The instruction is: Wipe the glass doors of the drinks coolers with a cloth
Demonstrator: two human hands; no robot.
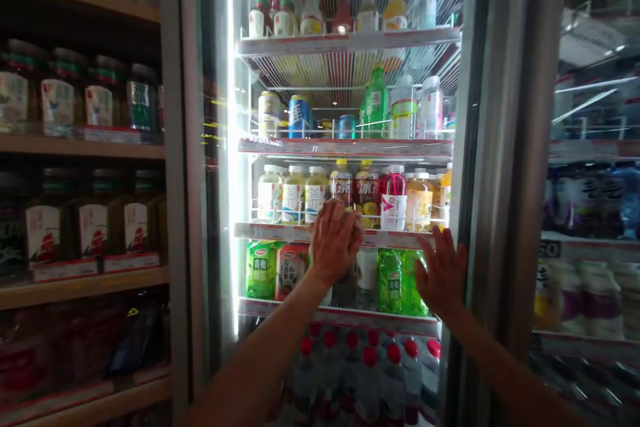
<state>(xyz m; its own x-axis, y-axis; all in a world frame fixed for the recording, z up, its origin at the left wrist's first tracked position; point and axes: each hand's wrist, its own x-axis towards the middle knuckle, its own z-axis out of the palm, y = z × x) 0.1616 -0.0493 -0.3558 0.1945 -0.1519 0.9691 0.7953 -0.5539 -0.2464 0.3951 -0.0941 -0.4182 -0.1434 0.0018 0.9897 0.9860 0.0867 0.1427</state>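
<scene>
My left hand reaches into the lit drinks fridge at the price-label strip of the third shelf. Its fingers are closed over a crumpled brownish cloth, which shows beside the knuckles and presses on the shelf edge. Farther right, my right hand is raised with fingers spread, near the right end of that shelf and the fridge's side frame; whether it touches either, I cannot tell. Behind the left hand stand dark tea bottles with yellow caps. Green drink packs sit below, between the hands.
Upper shelves hold bottles, cans and a green bottle. Red-capped bottles crowd the bottom. A wooden shelf with jar-like bottles stands left. The metal door frame rises at right, beside another drinks fridge.
</scene>
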